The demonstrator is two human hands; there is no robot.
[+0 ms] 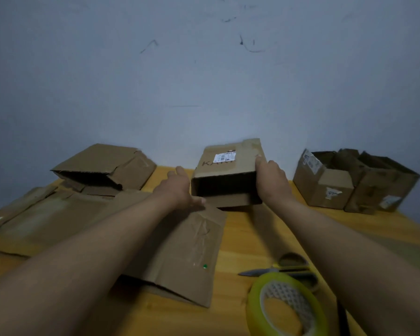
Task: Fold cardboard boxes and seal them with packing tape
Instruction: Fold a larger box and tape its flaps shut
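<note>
Tape comes first, nearest the viewer at five o'clock: a yellow-green roll of packing tape (285,305) lying on the tabletop (240,241) beside a pair of scissors (277,270), neither in use, so sealing looks not yet begun on the piece in hand. Just beyond, from six to nine o'clock, flattened cardboard (180,251) lies spread under the left forearm, seemingly waiting to be folded. Farther out, near twelve o'clock, a labelled box (224,175) rests on its side with its open mouth toward the viewer. The right hand (270,180) takes it in a grip at the right wall, fingers curled over the edge, while the left hand (180,190) lies with straight fingers against its left side, holding nothing. I judge this box is formed into a tube but its flaps are unsealed. At two o'clock, two opened boxes (349,183) stand touching each other, tops gaping; at ten o'clock a half-collapsed box (102,166) sits tilted. Most of the work appears to remain. The tabletop is yellow wood, pushed against a pale bluish-grey wall (204,69) marked with dark scuffs, in dim light.
</note>
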